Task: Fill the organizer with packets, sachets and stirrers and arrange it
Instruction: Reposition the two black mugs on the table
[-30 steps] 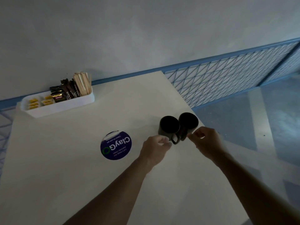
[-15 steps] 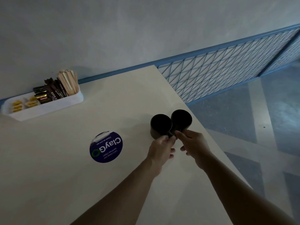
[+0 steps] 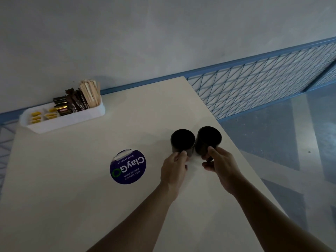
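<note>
The white organizer [image 3: 69, 122] stands at the table's far left by the wall. It holds yellow sachets [image 3: 36, 117], dark brown packets [image 3: 72, 104] and upright wooden stirrers [image 3: 91, 94]. Two black mugs stand side by side near the table's right edge. My left hand [image 3: 175, 169] grips the left mug [image 3: 182, 141] at its near side, where the handle is hidden. My right hand [image 3: 221, 164] grips the near side of the right mug [image 3: 209, 139].
A round purple sticker [image 3: 127, 166] lies on the cream table [image 3: 72, 179], left of my hands. The table's right edge [image 3: 241, 151] runs diagonally just beside the right mug, with the floor and a blue mesh railing [image 3: 254, 82] beyond it.
Both hands have closed on the near sides of the mugs. The mugs stand slightly further apart than before. The camera view has shifted a little.
</note>
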